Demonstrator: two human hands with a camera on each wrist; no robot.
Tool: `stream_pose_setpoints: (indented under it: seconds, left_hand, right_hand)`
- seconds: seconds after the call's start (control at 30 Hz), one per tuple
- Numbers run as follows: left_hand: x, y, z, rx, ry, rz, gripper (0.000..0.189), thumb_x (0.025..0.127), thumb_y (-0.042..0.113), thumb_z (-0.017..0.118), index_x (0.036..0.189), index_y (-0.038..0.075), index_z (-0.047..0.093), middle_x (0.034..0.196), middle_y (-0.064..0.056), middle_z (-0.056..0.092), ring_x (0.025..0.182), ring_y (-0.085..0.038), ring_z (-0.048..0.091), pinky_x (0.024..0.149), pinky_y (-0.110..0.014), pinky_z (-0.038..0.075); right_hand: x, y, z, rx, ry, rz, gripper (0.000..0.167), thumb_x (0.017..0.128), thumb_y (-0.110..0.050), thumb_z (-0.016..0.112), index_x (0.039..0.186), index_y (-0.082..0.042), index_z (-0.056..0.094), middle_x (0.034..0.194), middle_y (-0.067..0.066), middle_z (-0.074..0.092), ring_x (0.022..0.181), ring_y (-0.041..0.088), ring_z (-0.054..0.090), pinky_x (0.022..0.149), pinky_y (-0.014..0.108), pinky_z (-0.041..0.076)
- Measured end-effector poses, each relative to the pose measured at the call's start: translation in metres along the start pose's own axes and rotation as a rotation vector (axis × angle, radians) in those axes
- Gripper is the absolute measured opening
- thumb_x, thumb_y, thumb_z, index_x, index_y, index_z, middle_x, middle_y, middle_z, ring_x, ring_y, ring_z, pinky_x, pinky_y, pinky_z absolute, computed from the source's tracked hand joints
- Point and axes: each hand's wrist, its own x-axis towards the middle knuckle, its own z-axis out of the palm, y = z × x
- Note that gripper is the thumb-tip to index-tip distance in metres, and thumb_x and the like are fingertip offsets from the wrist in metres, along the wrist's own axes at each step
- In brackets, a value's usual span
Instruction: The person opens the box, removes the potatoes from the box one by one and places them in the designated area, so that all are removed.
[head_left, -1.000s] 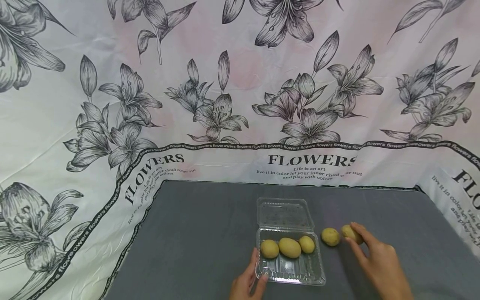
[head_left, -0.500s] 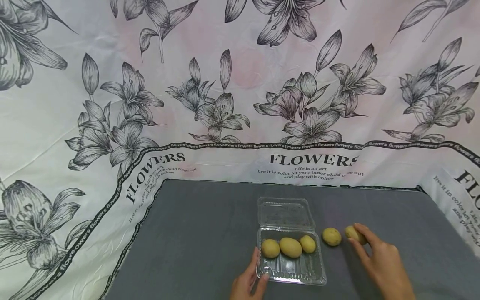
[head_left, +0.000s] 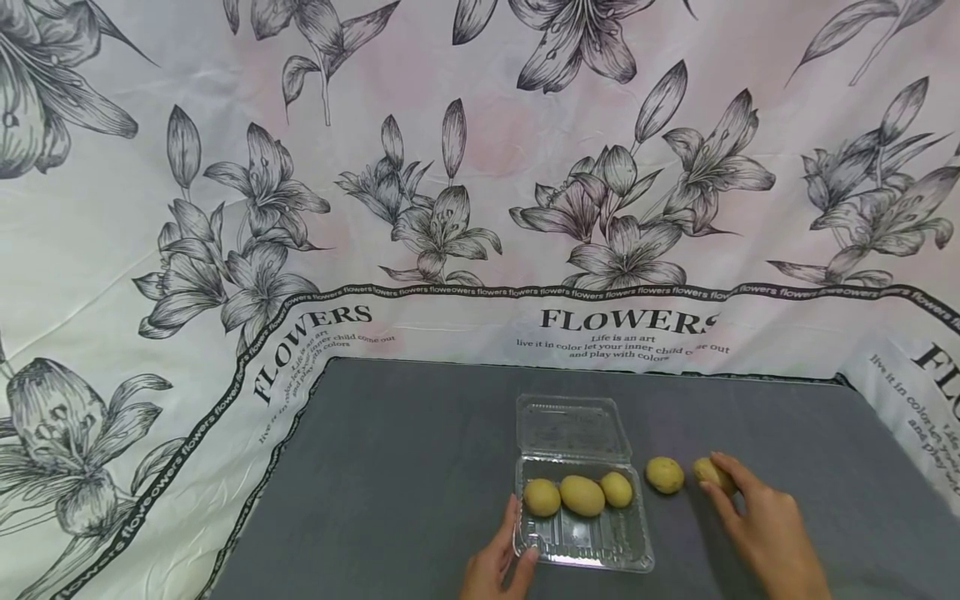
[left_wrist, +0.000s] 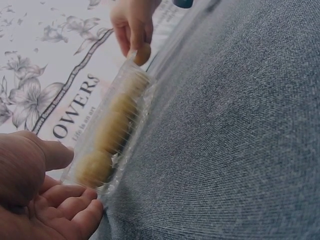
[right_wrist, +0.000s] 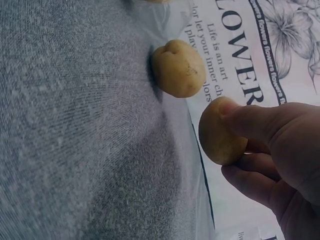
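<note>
In the head view a clear plastic clamshell container (head_left: 618, 542) lies on the grey cloth, its lid (head_left: 570, 425) folded back behind it. Three potatoes (head_left: 582, 496) sit in a row inside. My left hand (head_left: 497, 567) holds the container's near left corner, fingers along the side wall and thumb on the front rim. To the right, my right hand (head_left: 765, 521) pinches a potato (right_wrist: 218, 132) between thumb and fingers; the right wrist view shows it raised over the cloth. Another loose potato (head_left: 664, 475) lies between that one and the container.
The grey cloth (head_left: 405, 475) covers the table surface. Behind and at both sides hangs a white sheet (head_left: 450, 329) printed with lilies and lettering. A dark teal object (left_wrist: 183, 2) peeks in at the top of the left wrist view.
My right hand has shifted slightly to the right with its potato, widening the gap to the loose one. The left hand keeps its place on the container, and the view has drifted a little.
</note>
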Motion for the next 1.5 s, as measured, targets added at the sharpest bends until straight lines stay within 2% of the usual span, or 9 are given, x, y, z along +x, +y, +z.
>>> stream_pose_setpoints:
  seconds: [0.23,0.5,0.87,1.03,1.17,1.37,1.5]
  left_hand:
    - [-0.001,0.000,0.000,-0.003,0.001,-0.002,0.070,0.107,0.020,0.065,0.160,-0.011,0.032,0.159,-0.031,0.040,0.139,-0.041,0.049,0.111,-0.037,0.048]
    - [0.001,0.003,0.001,-0.017,0.004,-0.070,0.073,0.106,0.025,0.067,0.162,-0.006,0.032,0.161,-0.028,0.040,0.142,-0.040,0.047,0.112,-0.041,0.047]
    - [0.000,0.000,0.001,0.003,0.005,-0.025,0.070,0.106,0.022,0.066,0.160,-0.010,0.033,0.159,-0.031,0.040,0.141,-0.035,0.048,0.111,-0.037,0.048]
    - [-0.001,-0.002,0.001,0.010,0.003,0.016,0.069,0.107,0.019,0.065,0.159,-0.012,0.032,0.157,-0.032,0.041,0.140,-0.035,0.049,0.111,-0.034,0.048]
    - [-0.002,-0.002,0.002,0.009,0.001,0.024,0.069,0.107,0.018,0.065,0.159,-0.012,0.032,0.156,-0.032,0.042,0.140,-0.033,0.049,0.111,-0.029,0.048]
    - [-0.002,-0.002,0.003,0.014,0.017,0.032,0.068,0.107,0.018,0.065,0.159,-0.012,0.033,0.155,-0.033,0.043,0.138,-0.039,0.052,0.110,-0.040,0.050]
    - [-0.002,-0.001,0.003,0.009,0.016,0.013,0.069,0.107,0.020,0.065,0.160,-0.010,0.033,0.156,-0.031,0.043,0.138,-0.039,0.051,0.110,-0.042,0.049]
  right_hand:
    - [0.002,0.006,0.002,-0.016,-0.037,0.004,0.045,0.085,-0.004,0.087,0.125,0.005,0.069,0.101,0.037,0.072,0.080,0.061,0.067,0.069,0.075,0.052]
    - [0.004,0.008,0.003,-0.032,-0.084,0.029,0.042,0.087,-0.005,0.086,0.124,0.006,0.069,0.102,0.038,0.071,0.082,0.060,0.068,0.071,0.074,0.053]
    - [0.004,0.011,0.005,-0.026,-0.095,0.011,0.041,0.086,-0.004,0.086,0.123,0.004,0.070,0.098,0.037,0.072,0.079,0.058,0.069,0.069,0.073,0.053]
    - [0.005,0.011,0.005,-0.042,-0.182,0.049,0.042,0.091,-0.008,0.083,0.128,0.005,0.068,0.103,0.039,0.071,0.082,0.059,0.069,0.070,0.072,0.055]
    - [0.006,0.011,0.004,-0.051,-0.236,0.074,0.043,0.094,-0.009,0.081,0.131,0.007,0.066,0.107,0.040,0.070,0.085,0.059,0.069,0.072,0.072,0.055]
    - [0.008,0.010,0.002,-0.057,-0.263,0.101,0.046,0.093,-0.012,0.081,0.132,0.006,0.065,0.106,0.041,0.069,0.085,0.059,0.069,0.071,0.070,0.056]
    - [0.009,0.010,0.001,-0.060,-0.298,0.133,0.050,0.093,-0.015,0.081,0.135,0.006,0.063,0.105,0.040,0.069,0.085,0.057,0.069,0.069,0.067,0.056]
